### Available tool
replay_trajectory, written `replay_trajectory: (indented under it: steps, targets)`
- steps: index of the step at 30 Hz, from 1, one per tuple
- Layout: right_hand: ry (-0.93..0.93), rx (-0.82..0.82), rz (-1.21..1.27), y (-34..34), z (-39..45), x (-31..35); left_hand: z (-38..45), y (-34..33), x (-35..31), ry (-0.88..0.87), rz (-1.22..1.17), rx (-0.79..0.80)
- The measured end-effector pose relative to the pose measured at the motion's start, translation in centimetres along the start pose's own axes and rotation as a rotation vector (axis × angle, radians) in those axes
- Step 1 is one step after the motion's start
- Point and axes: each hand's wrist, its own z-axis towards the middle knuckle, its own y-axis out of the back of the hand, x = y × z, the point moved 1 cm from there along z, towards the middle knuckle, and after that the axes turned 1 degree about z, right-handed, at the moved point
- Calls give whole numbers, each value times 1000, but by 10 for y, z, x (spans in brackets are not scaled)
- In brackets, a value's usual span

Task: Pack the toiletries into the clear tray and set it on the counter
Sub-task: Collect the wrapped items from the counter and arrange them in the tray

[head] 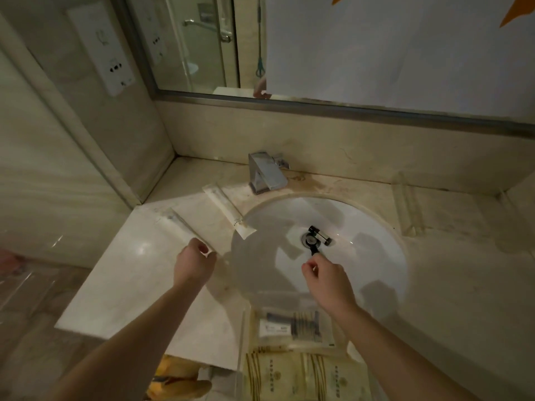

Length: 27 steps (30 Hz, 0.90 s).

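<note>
A clear tray (242,331) sits at the front edge of the sink, holding a comb packet (292,328) and yellow-striped sachets (292,377). My right hand (327,280) pinches the handle of a black razor (320,235), whose head hangs over the drain. On the counter to the left, my left hand (195,263) is closed on the near end of a long clear-wrapped packet (178,222). A white tube-shaped sachet (228,211) lies beside it, its tip reaching over the basin rim.
The white basin (373,256) fills the middle, and a chrome faucet (267,173) stands behind it. A faint clear plastic piece (408,208) rests on the counter at the right. Walls and a mirror close the back and left; the counter's left edge drops off.
</note>
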Motion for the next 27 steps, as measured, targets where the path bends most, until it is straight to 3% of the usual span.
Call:
replay_trajectory:
  steps: [8, 13, 16, 21, 27]
  targets:
    - [-221, 169, 410, -47, 76, 50, 39, 0, -7, 219, -127, -122]
    - [-424, 216, 674, -91, 118, 75, 49, -2, -4, 407, -128, -113]
    - [-487, 218, 703, -115, 139, 84, 59, -3, 0, 436, -131, -109]
    - [-435, 181, 688, -133, 143, 90, 70, 1, 6, 453, -158, -88]
    - [-300, 199, 761, -109, 133, 86, 70, 0, 17, 494, -326, -33]
